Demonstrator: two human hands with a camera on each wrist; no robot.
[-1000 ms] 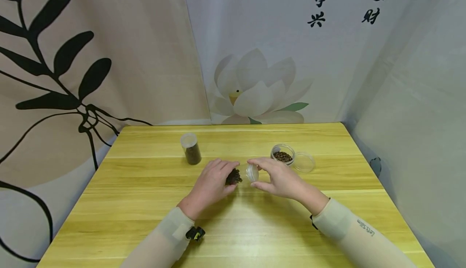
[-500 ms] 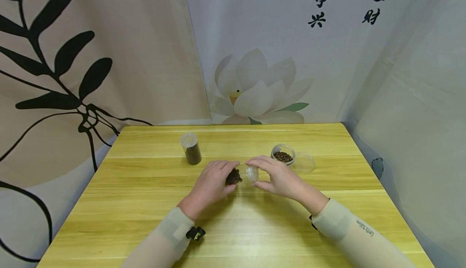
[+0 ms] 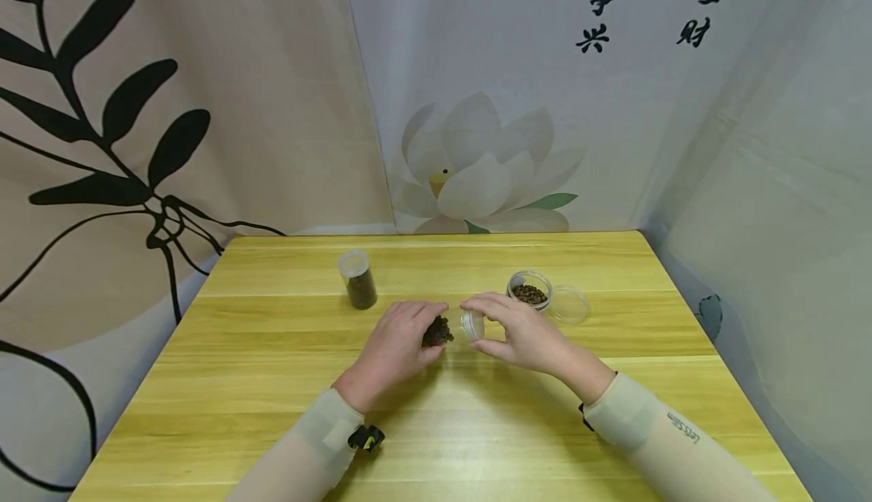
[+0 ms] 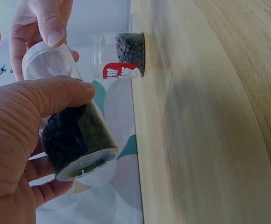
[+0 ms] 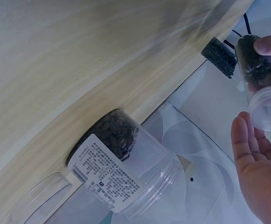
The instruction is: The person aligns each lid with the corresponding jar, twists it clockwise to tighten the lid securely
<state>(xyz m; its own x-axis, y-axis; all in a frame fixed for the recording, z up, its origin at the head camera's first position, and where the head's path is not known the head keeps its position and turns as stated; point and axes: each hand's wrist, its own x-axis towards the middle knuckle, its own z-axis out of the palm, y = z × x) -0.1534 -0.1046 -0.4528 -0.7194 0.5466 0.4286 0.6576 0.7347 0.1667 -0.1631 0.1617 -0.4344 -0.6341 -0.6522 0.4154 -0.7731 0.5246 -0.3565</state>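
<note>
Two bare hands meet above a yellow wood-grain table [image 3: 436, 449]. The left hand [image 3: 395, 343] grips a clear plastic jar [image 4: 86, 128] partly filled with dark, clumped pieces, its thumb and fingers curled around the body. The jar is tipped onto its side, held clear of the tabletop, its top pointing toward the right hand [image 3: 527, 335]. The right hand pinches the translucent white lid [image 3: 472, 325] between thumb and fingers; the lid sits at the jar's mouth, and how tightly cannot be told. Beyond the left hand, a capped cylindrical jar [image 3: 359, 282] of dark contents stands upright. Beyond the right hand stands an open jar of brown beans [image 3: 529, 291], a loose clear lid [image 3: 569, 304] lying just beside it. A lotus-printed cloth [image 3: 477, 165] hangs behind.
</note>
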